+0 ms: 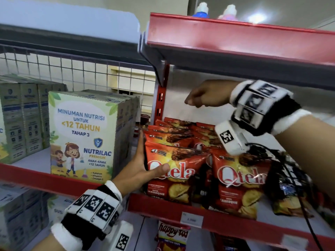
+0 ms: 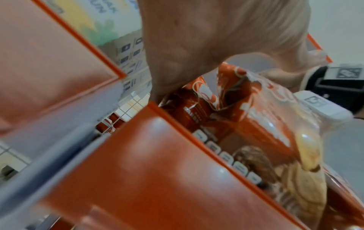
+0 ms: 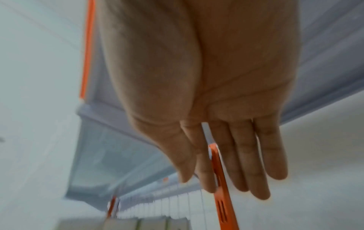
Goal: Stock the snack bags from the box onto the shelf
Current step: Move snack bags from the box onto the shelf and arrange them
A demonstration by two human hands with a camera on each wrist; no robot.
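Observation:
Red Qtela snack bags stand in rows on the red-edged shelf [image 1: 217, 220]. My left hand [image 1: 145, 169] presses straight fingers along the left side of the front-left bag [image 1: 170, 178], and its thumb lies across the bag's front. In the left wrist view the left hand [image 2: 197, 46] reaches over the shelf edge [image 2: 157, 155] onto the bag [image 2: 265, 124]. A second front bag [image 1: 239, 182] stands to the right. My right hand [image 1: 197, 98] hovers above the back bags [image 1: 177, 131], holding nothing. The right wrist view shows the right hand [image 3: 236, 163] with straight fingers. The box is out of view.
Nutrilac cartons [image 1: 81, 134] fill the neighbouring shelf on the left, behind a red upright post [image 1: 161, 100]. The upper red shelf [image 1: 235, 38] hangs close above my right hand, with bottles [image 1: 201, 9] on it. A dark bag [image 1: 290, 187] sits at right. A Happy Tos bag [image 1: 172, 234] stands below.

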